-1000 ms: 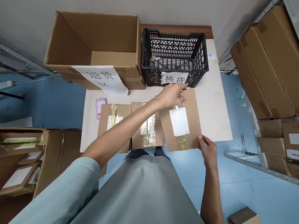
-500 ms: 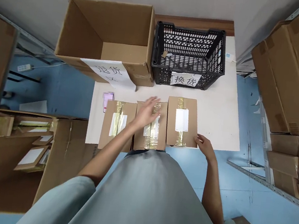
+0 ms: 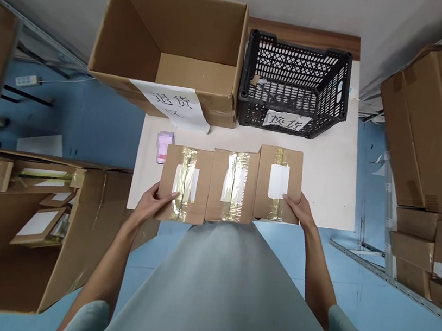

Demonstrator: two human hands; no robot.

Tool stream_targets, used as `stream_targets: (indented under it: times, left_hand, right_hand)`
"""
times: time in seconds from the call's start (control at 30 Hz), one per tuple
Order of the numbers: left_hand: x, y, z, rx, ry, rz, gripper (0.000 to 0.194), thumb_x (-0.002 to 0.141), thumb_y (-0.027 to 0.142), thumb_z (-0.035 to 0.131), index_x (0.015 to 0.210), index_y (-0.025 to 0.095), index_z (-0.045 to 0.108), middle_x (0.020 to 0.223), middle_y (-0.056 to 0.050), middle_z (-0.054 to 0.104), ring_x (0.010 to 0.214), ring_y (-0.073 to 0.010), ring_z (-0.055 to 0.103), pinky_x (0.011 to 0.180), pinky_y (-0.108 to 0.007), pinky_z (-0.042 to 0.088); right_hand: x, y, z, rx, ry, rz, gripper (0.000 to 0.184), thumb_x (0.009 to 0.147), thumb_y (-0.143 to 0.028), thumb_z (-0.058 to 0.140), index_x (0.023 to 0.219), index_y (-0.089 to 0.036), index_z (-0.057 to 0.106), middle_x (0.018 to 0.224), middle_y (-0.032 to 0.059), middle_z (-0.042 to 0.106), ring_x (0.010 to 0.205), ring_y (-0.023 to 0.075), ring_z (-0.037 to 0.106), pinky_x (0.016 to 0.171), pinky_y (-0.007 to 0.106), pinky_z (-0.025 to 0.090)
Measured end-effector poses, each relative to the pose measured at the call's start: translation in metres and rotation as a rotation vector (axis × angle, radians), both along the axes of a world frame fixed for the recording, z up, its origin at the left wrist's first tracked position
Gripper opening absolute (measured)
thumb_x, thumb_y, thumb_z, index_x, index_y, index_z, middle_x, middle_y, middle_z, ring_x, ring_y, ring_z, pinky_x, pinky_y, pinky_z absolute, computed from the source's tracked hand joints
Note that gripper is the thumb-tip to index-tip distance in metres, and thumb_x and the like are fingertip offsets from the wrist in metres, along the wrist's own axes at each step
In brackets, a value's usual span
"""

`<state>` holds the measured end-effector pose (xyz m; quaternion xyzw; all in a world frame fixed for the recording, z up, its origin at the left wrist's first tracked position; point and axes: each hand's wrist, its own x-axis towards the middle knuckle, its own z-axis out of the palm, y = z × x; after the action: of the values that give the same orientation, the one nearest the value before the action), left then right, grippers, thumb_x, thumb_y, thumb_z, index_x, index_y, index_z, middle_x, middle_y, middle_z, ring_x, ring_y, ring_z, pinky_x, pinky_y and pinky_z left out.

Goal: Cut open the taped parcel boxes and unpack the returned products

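Three small taped cardboard parcels lie side by side at the near edge of a white table [image 3: 326, 180]. My left hand [image 3: 154, 202] grips the near left corner of the left parcel [image 3: 185, 182], thumb on top. The middle parcel [image 3: 232, 186] lies between the other two, and neither hand touches it. My right hand [image 3: 299, 209] holds the near right corner of the right parcel [image 3: 278, 182], which bears a white label. Both hands press the row from its outer ends.
A large open cardboard box [image 3: 171, 49] with a paper sign stands at the table's back left. Beside it sits a black plastic crate [image 3: 296, 85] with a label. An open box of parcels [image 3: 33, 210] is at my left. Stacked cartons [image 3: 436, 124] fill shelves at the right.
The right parcel was set down straight beside the others. My left hand drew back from the far side, crossed the middle parcel and took the left parcel's corner. The view shifted.
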<state>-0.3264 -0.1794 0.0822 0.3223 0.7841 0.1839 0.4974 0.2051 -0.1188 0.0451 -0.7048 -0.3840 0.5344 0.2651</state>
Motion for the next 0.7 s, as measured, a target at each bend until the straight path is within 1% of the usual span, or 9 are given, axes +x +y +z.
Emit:
stream_targets:
  times: [0.1, 0.2, 0.27, 0.37, 0.47, 0.53, 0.6, 0.67, 0.7]
  left_hand:
    - [0.01, 0.019, 0.007, 0.031, -0.023, -0.03, 0.093, 0.072, 0.068, 0.094, 0.15, 0.024, 0.07, 0.148, -0.013, 0.08, 0.134, -0.0409, 0.076, 0.114, -0.052, 0.066]
    - [0.025, 0.049, 0.004, 0.099, -0.074, -0.072, 0.097, 0.07, 0.068, 0.097, 0.152, 0.024, 0.07, 0.151, -0.013, 0.078, 0.135, -0.0391, 0.076, 0.114, -0.049, 0.066]
    - [0.041, 0.071, -0.005, 0.158, -0.113, -0.107, 0.101, 0.07, 0.071, 0.098, 0.154, 0.023, 0.07, 0.153, -0.014, 0.077, 0.133, -0.0389, 0.076, 0.112, -0.05, 0.066]
    - [0.069, 0.102, -0.027, 0.241, -0.167, -0.163, 0.102, 0.071, 0.073, 0.096, 0.156, 0.022, 0.07, 0.154, -0.015, 0.075, 0.132, -0.0388, 0.075, 0.112, -0.051, 0.065]
    - [0.094, 0.12, -0.051, 0.258, -0.193, -0.2, 0.103, 0.074, 0.07, 0.095, 0.16, 0.022, 0.067, 0.154, -0.016, 0.075, 0.131, -0.0382, 0.075, 0.114, -0.051, 0.063]
    - [0.106, 0.121, -0.064, 0.235, -0.172, -0.191, 0.11, 0.076, 0.066, 0.096, 0.169, 0.021, 0.058, 0.155, -0.019, 0.074, 0.131, -0.0387, 0.076, 0.116, -0.053, 0.062]
    - [0.113, 0.114, -0.074, 0.203, -0.131, -0.155, 0.121, 0.078, 0.062, 0.097, 0.178, 0.02, 0.045, 0.161, -0.022, 0.068, 0.135, -0.0402, 0.075, 0.12, -0.055, 0.059]
    - [0.118, 0.098, -0.081, 0.207, -0.078, -0.119, 0.13, 0.079, 0.062, 0.097, 0.184, 0.02, 0.032, 0.171, -0.024, 0.06, 0.148, -0.0421, 0.068, 0.127, -0.055, 0.053]
    - [0.121, 0.087, -0.083, 0.235, -0.048, -0.118, 0.133, 0.08, 0.062, 0.097, 0.185, 0.018, 0.028, 0.175, -0.026, 0.054, 0.156, -0.0433, 0.061, 0.132, -0.056, 0.049]
  right_hand:
    - [0.015, 0.014, 0.002, 0.022, -0.042, -0.045, 0.07, 0.08, -0.062, 0.096, 0.134, -0.02, 0.079, 0.138, 0.0191, 0.085, 0.128, 0.0381, 0.082, 0.115, 0.052, 0.066]
    - [0.046, 0.037, 0.001, 0.047, -0.072, -0.085, 0.067, 0.08, -0.059, 0.096, 0.132, -0.02, 0.08, 0.137, 0.0183, 0.085, 0.126, 0.0366, 0.082, 0.114, 0.051, 0.067]
    - [0.075, 0.055, -0.001, 0.053, -0.084, -0.099, 0.066, 0.08, -0.057, 0.097, 0.132, -0.021, 0.08, 0.137, 0.016, 0.086, 0.126, 0.0351, 0.083, 0.114, 0.05, 0.067]
    - [0.122, 0.08, -0.004, 0.035, -0.119, -0.098, 0.063, 0.08, -0.056, 0.099, 0.13, -0.023, 0.08, 0.136, 0.0124, 0.087, 0.126, 0.0346, 0.082, 0.115, 0.05, 0.067]
    - [0.155, 0.098, -0.01, -0.004, -0.162, -0.085, 0.058, 0.082, -0.055, 0.097, 0.127, -0.023, 0.08, 0.136, 0.0123, 0.086, 0.124, 0.034, 0.083, 0.116, 0.052, 0.066]
    - [0.166, 0.104, -0.014, -0.02, -0.205, -0.066, 0.057, 0.083, -0.053, 0.096, 0.128, -0.022, 0.078, 0.138, 0.0144, 0.085, 0.123, 0.0339, 0.082, 0.116, 0.053, 0.066]
    - [0.168, 0.105, -0.018, -0.025, -0.299, -0.031, 0.061, 0.084, -0.052, 0.095, 0.131, -0.018, 0.076, 0.139, 0.0189, 0.083, 0.125, 0.0362, 0.081, 0.116, 0.056, 0.065]
    - [0.16, 0.105, -0.019, 0.033, -0.496, -0.008, 0.07, 0.085, -0.054, 0.093, 0.139, -0.014, 0.073, 0.149, 0.0256, 0.076, 0.139, 0.042, 0.074, 0.124, 0.063, 0.058]
    - [0.152, 0.105, -0.018, 0.098, -0.607, 0.006, 0.076, 0.086, -0.055, 0.091, 0.145, -0.012, 0.07, 0.157, 0.0285, 0.07, 0.149, 0.0452, 0.066, 0.129, 0.067, 0.052]
